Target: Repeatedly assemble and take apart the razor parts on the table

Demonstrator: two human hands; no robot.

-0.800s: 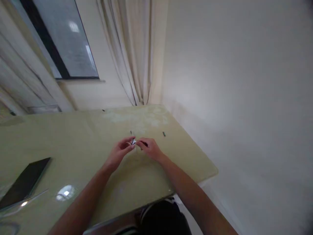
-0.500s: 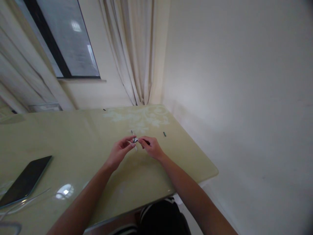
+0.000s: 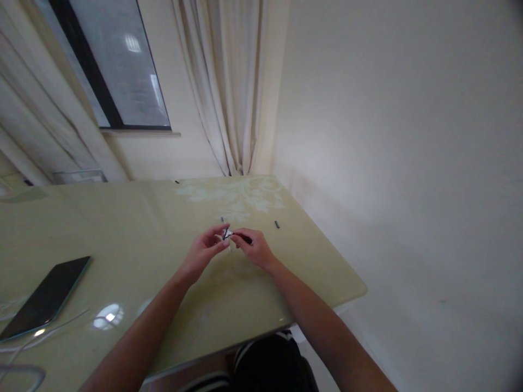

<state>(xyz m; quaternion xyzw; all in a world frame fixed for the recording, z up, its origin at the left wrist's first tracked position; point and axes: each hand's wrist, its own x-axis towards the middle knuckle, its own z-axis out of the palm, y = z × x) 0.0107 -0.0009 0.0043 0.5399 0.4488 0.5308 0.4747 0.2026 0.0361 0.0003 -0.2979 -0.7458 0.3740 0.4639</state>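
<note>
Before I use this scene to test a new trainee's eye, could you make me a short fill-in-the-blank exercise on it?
1. A small white-and-black piece shows ____ the left hand and the right hand.
2. In the picture, the flat dark slab lies to the ____ of both hands.
3. Pale ____ hang on both sides of the window.

Missing words: between; left; curtains.

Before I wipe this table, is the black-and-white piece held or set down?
Held: the black-and-white piece sits between thumb and fingers of the left hand, the right hand beside it.
</note>
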